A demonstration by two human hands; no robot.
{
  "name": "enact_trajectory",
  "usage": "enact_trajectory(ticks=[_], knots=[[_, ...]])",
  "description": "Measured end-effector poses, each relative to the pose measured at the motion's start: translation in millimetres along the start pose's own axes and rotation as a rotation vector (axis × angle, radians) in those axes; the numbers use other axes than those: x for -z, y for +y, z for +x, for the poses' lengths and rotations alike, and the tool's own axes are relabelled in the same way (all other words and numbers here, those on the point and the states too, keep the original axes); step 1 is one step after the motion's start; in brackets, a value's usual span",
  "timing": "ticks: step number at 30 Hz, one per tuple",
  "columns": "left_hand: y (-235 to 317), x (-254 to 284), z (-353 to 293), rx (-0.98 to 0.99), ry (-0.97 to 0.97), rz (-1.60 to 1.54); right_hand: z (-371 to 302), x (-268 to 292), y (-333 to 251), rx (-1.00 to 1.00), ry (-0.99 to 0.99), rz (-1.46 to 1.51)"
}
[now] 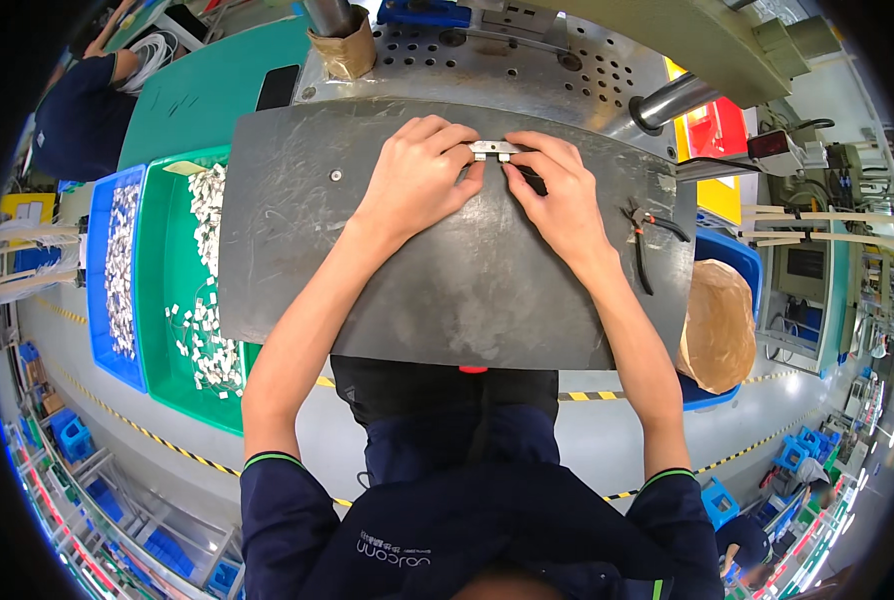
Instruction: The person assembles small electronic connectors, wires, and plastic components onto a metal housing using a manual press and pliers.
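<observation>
My left hand (417,172) and my right hand (562,188) meet over the far middle of a dark grey metal plate (437,280). Between them is a small silver metal block (492,147) with small holes and two short legs on its near side. The left fingers close on its left end, the right fingers on its right end. A dark gap shows beneath the right index finger, and what lies there I cannot make out. Side cutters (643,235) with dark and orange handles rest on the plate, right of my right hand.
Left of the plate stand a green bin (157,300) and a blue bin (97,270), both holding many small white parts. A blue tub (752,270) with brown paper (717,325) sits at right. Beyond lies a perforated machine bed (427,75) with a steel post (672,103).
</observation>
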State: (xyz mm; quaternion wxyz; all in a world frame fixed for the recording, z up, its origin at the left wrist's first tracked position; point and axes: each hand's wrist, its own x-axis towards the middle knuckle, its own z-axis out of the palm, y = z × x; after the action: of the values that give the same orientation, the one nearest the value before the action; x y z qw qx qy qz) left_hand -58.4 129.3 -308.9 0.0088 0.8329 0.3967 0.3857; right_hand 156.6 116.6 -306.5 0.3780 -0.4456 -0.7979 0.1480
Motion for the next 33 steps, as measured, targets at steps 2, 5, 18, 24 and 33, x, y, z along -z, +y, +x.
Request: enact_trajectory(ticks=[2, 5, 18, 24, 33], knots=[[-1, -1, -1, -0.004, -0.001, -0.013, 0, -2, 1, 0.01, 0.011, -0.011], [-5, 0, 1, -0.023, -0.001, -0.064, 2, -2, 8, 0.113, 0.02, -0.039], [-16, 14, 8, -0.011, -0.114, -0.194, 10, 14, 13, 0.034, -0.079, 0.078], [-24, 31, 10, 0.019, -0.222, -0.244, 10, 30, 26, 0.013, -0.109, 0.14], [-31, 48, 6, 0.113, -0.244, -0.25, 14, 43, 32, 0.005, -0.157, 0.065]])
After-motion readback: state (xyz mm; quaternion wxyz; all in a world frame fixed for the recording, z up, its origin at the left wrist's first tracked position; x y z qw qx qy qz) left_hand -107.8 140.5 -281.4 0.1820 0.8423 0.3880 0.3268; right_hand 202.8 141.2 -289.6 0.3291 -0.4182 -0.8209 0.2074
